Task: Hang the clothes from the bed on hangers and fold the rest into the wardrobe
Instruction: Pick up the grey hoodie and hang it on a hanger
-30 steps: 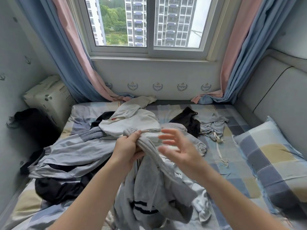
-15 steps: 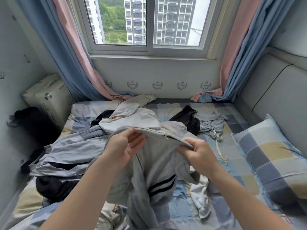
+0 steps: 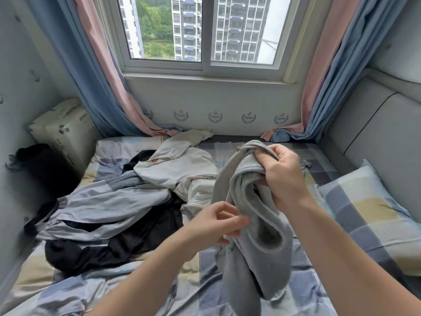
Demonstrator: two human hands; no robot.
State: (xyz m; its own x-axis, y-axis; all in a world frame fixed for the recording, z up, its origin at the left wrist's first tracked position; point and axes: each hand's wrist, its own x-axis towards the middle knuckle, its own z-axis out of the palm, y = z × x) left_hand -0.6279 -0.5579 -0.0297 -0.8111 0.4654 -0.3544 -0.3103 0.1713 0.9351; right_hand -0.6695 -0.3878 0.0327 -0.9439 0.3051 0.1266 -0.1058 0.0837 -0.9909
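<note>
Above the middle of the bed [image 3: 159,293], the right hand [image 3: 280,176] is gripping the bunched upper edge of a grey garment [image 3: 257,224], its fingers curled round the fabric and holding it up. Lower and to the left, the left hand [image 3: 214,226] is pinching a fold of the same garment between thumb and fingertips. The cloth is hanging in a loop between the two hands, with its tail trailing down toward the checked sheet.

Just beyond the hands, a white garment [image 3: 182,167] is lying crumpled on the bed. To its left a pale blue-grey garment [image 3: 107,201] is sprawling across a black garment [image 3: 114,242], the three overlapping in one heap.

A checked pillow [image 3: 369,213] is resting at the right edge against the padded headboard [image 3: 376,133]. At the far left corner a cream box [image 3: 66,131] is sitting beside a dark bundle [image 3: 43,165] — what that bundle is cannot be told. Blue and pink curtains [image 3: 102,76] are framing the window [image 3: 205,30] behind the bed.
</note>
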